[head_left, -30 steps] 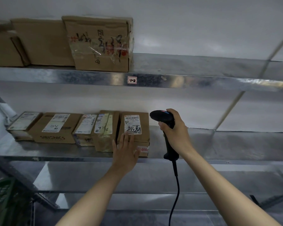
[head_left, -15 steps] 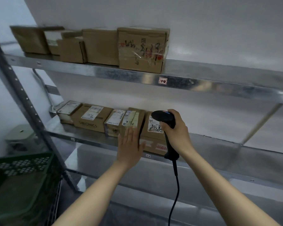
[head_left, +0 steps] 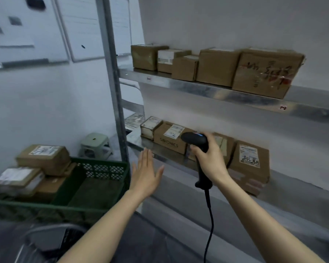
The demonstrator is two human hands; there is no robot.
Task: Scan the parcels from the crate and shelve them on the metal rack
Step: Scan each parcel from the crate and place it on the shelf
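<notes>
My right hand [head_left: 212, 160] grips a black corded barcode scanner [head_left: 199, 150] in front of the middle shelf [head_left: 292, 185] of the metal rack. My left hand [head_left: 145, 173] is flat and empty, hovering between the rack's upright post [head_left: 113, 88] and the scanner, touching nothing. Several brown labelled parcels stand in a row on the middle shelf, the rightmost parcel [head_left: 250, 164] nearest me. At lower left a green plastic crate [head_left: 95, 179] holds a few stacked parcels [head_left: 44, 158].
The upper shelf [head_left: 207, 90] carries several cardboard boxes, the largest [head_left: 266, 71] with red and black writing. A small pale green stool [head_left: 95, 145] stands behind the crate. Whiteboards [head_left: 46, 29] hang on the left wall. A dark chair back [head_left: 51, 242] is at the bottom left.
My left hand has come off the rightmost shelved parcel and moved left toward the crate. The view has swung left, bringing the crate and its parcels into sight. The scanner stays gripped.
</notes>
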